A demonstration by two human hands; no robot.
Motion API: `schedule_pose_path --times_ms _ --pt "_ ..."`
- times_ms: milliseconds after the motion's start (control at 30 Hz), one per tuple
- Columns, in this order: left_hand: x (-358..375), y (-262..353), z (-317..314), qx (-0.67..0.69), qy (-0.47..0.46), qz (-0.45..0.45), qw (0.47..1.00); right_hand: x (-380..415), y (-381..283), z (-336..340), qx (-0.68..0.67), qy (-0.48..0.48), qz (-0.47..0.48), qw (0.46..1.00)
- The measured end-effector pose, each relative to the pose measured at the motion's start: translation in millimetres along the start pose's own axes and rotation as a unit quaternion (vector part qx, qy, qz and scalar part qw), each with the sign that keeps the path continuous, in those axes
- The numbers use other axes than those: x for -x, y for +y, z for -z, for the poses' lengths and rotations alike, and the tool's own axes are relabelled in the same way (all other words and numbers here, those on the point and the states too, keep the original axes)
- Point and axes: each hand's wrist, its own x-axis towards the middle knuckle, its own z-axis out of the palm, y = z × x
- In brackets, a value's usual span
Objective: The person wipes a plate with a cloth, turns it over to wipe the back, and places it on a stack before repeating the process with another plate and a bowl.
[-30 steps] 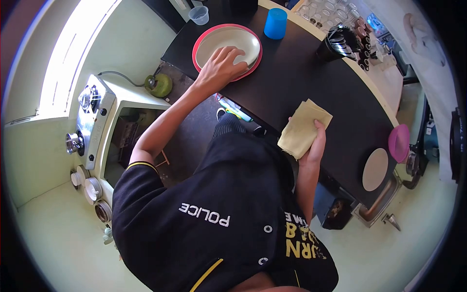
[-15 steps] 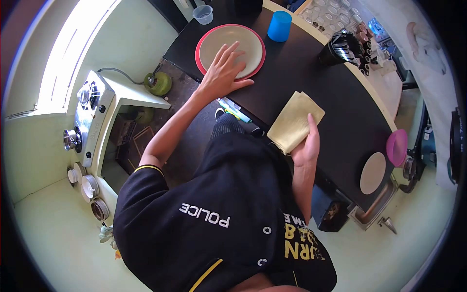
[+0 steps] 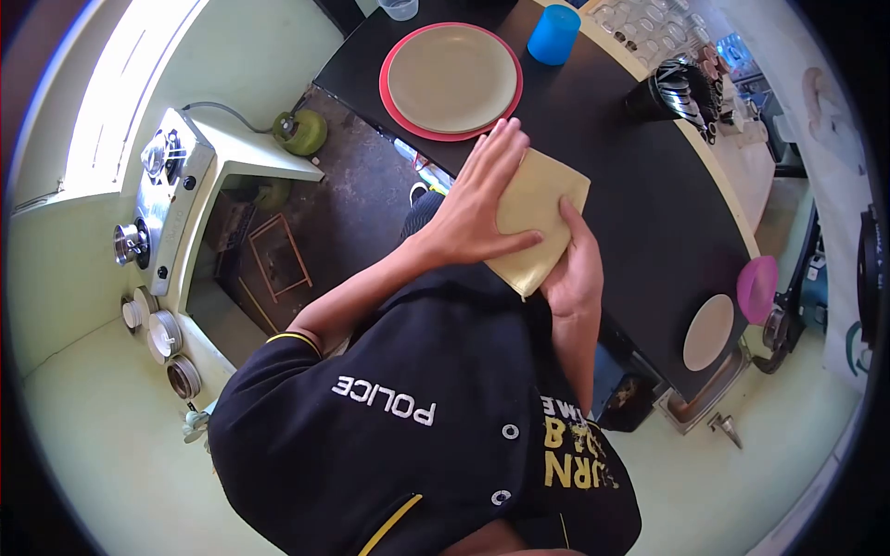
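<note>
A folded pale-yellow cloth [image 3: 547,195] is in front of my chest, over the near edge of the dark counter. My right hand [image 3: 577,269] grips it from the right, thumb on top and the other fingers hidden beneath. From the left, my left hand [image 3: 473,204] rests against the cloth, fingers stretched out along its left side and thumb lying across its face. Just beyond my left fingertips, a beige plate [image 3: 452,79] sits on a larger pink-red plate [image 3: 393,107].
On the counter [image 3: 640,232] stand a blue cup [image 3: 553,35], a black holder of dark utensils [image 3: 654,97] and a clear container [image 3: 399,7]. Rightward are a pale plate [image 3: 707,334], a pink bowl [image 3: 758,289] and a sink [image 3: 681,422]. A stove [image 3: 176,199] and green gas cylinder [image 3: 301,132] are left.
My left hand has come off the beige plate and moved back and right onto the cloth. The cloth, still in my right hand, has shifted slightly left and up.
</note>
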Motion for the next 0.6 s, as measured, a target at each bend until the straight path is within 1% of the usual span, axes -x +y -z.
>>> schedule_pose_path --times_ms 33,67,100,200,233,333,367,400,467,500,567,600 --pt "3.4 0.4 2.2 0.105 0.0 0.048 0.993 2.8 -1.6 -2.1 0.002 -0.008 0.005 1.0" --pt "4.6 1.2 3.9 0.208 0.0 0.092 0.974 4.1 -2.1 -7.1 0.006 -0.006 0.015 1.0" --pt "4.3 10.5 7.7 0.221 0.021 0.118 0.968 5.2 -2.1 -13.0 0.01 -0.004 0.026 1.0" --pt "7.4 11.0 19.4 0.239 -0.072 0.223 0.943 1.5 2.0 -24.7 0.041 0.017 0.061 0.997" --pt "8.9 14.2 15.9 0.214 -0.008 0.204 0.955 -3.3 2.7 -29.7 0.054 0.024 0.075 0.995" --pt "4.3 1.9 29.2 0.201 -0.009 0.322 0.925 -13.6 13.9 -53.4 0.136 0.036 0.138 0.98" --pt "3.9 -2.2 27.8 0.164 0.056 0.289 0.942 -22.1 15.6 -52.7 0.224 -0.006 0.162 0.961" --pt "1.2 -7.1 32.1 0.17 0.095 0.282 0.939 -32.1 21.3 -57.1 0.266 0.013 0.198 0.943" --pt "-5.2 -16.8 44.7 0.182 0.17 0.269 0.93 -53.7 29.2 -64.0 0.339 0.006 0.21 0.917" --pt "-11.5 -22.1 52.3 0.161 0.166 0.242 0.942 -62.7 31.2 -69.7 0.292 -0.001 0.18 0.939" --pt "-10.2 -49.7 81.3 0.103 0.093 0.264 0.954 -76.6 32.0 -83.0 0.195 -0.013 0.121 0.973" --pt "-11.7 -61.8 96.8 0.073 0.055 0.272 0.958 -83.4 29.5 -93.1 0.197 0.008 0.132 0.971"
